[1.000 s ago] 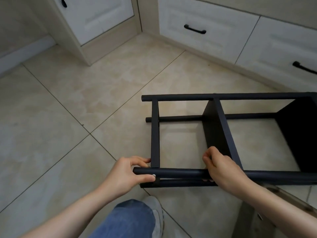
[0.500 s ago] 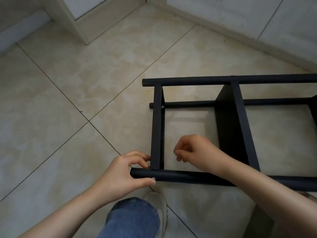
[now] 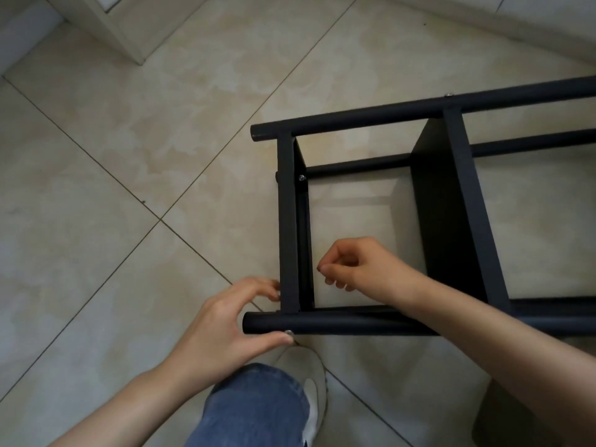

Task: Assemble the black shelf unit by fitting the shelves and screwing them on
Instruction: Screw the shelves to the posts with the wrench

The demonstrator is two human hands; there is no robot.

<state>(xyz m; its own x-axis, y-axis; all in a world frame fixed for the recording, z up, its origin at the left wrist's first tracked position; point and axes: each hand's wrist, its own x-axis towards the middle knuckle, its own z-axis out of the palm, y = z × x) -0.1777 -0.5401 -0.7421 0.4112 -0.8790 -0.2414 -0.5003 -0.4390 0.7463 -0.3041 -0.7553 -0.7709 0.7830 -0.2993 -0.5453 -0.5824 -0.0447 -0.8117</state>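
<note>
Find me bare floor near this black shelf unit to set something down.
Open tiles left of the shelf unit, up to the cabinet base, and beyond its far pole. Crowded: right hand hangs in the end bay; left hand and shoe at the near pole.

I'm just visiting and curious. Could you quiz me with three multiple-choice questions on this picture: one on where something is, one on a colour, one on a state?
1. Where is the right hand?
A. On the shoe.
B. Inside the shelf unit, between the end shelf and the middle shelf.
C. On a drawer handle.

2. What colour is the shelf unit?
A. White.
B. Red.
C. Black.

3. How is the shelf unit placed?
A. On its side on the floor.
B. Upright.
C. Hung on a wall.

Answers:
1 B, its curled fingers are in that opening.
2 C, every part is black.
3 A, its poles run level along the floor.
</note>
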